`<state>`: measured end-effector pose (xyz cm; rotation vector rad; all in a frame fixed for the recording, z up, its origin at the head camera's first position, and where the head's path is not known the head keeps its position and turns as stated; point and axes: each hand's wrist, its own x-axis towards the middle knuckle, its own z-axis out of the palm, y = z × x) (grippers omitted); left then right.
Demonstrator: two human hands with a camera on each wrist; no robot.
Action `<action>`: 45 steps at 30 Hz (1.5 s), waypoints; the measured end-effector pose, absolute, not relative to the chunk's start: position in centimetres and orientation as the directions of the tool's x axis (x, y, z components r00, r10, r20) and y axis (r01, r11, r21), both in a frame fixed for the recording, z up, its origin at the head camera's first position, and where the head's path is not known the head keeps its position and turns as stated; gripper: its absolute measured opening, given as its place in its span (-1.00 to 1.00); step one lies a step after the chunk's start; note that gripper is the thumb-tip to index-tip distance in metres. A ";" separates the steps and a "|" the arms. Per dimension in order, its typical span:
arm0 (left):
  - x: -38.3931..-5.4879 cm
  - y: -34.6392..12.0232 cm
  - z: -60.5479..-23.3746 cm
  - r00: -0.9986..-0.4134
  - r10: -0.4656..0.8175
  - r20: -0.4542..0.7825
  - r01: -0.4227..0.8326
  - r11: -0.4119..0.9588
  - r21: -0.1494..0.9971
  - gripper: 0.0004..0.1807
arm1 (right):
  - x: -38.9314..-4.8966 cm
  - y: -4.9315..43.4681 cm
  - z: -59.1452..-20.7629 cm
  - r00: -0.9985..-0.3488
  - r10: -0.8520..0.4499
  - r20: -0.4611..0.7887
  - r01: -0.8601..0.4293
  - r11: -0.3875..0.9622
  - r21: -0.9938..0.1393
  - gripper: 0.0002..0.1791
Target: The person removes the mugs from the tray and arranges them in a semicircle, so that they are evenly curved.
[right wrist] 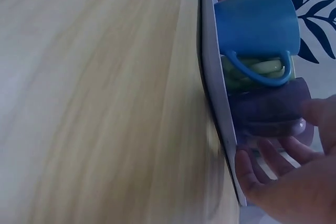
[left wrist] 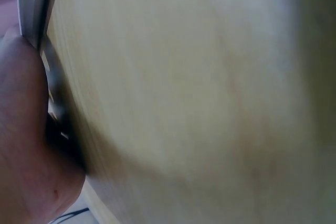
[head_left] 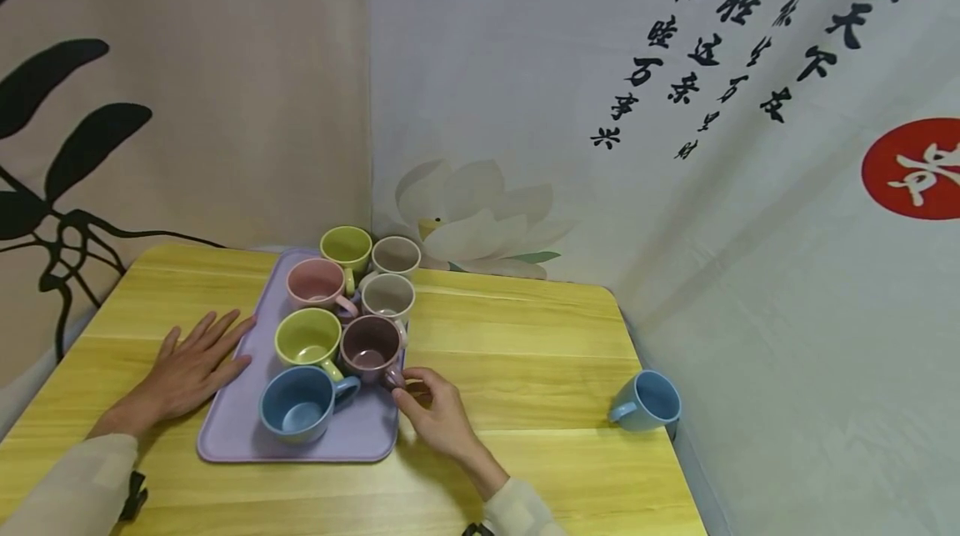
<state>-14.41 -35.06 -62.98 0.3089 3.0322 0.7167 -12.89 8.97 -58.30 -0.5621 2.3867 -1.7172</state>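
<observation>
My left hand (head_left: 187, 373) lies flat with spread fingers, its fingertips on the left edge of a lilac tray (head_left: 234, 428). At the tray's right side my right hand (head_left: 441, 418) holds the handle of a dark purple mug (head_left: 371, 350) between thumb and fingers. The right wrist view shows the thumb at one side of that handle and curled fingers at the other. A blue mug (head_left: 298, 404) stands at the tray's front, its handle turned right. Behind it is a yellow-green mug (head_left: 307, 340), next to the purple one.
Farther back on the tray are a pink mug (head_left: 317, 282), another yellow-green mug (head_left: 347, 246) and two pale grey mugs (head_left: 388, 294). A second blue mug (head_left: 647, 401) stands near the right edge of the wooden table (head_left: 525, 353). Printed cloth (head_left: 480, 102) hangs behind.
</observation>
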 end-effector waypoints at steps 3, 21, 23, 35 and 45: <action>-14.4 -35.1 -62.9 -0.980 0.194 0.044 0.194 0.875 0.444 -0.15 | -13.0 8.6 -58.2 -0.922 -0.379 0.079 -0.193 0.273 -0.942 -0.67; -14.8 -35.5 -62.4 -0.979 0.203 0.000 0.175 0.843 0.510 -0.15 | -13.4 7.1 -57.9 -0.923 -0.384 0.023 -0.124 0.240 -0.963 -0.68; -14.9 -35.7 -62.2 -0.978 0.207 -0.018 0.166 0.829 0.534 -0.17 | -13.5 7.1 -57.9 -0.923 -0.384 0.018 -0.118 0.237 -0.964 -0.68; -14.9 -35.9 -60.6 -0.962 0.228 -0.152 0.078 0.760 0.645 -0.16 | -13.4 7.3 -57.8 -0.914 -0.407 0.007 -0.100 0.207 -0.973 -0.63; -15.0 -36.0 -60.8 -0.963 0.214 -0.166 0.060 0.766 0.640 -0.14 | -13.3 7.3 -58.0 -0.913 -0.406 0.051 -0.172 0.269 -0.948 -0.63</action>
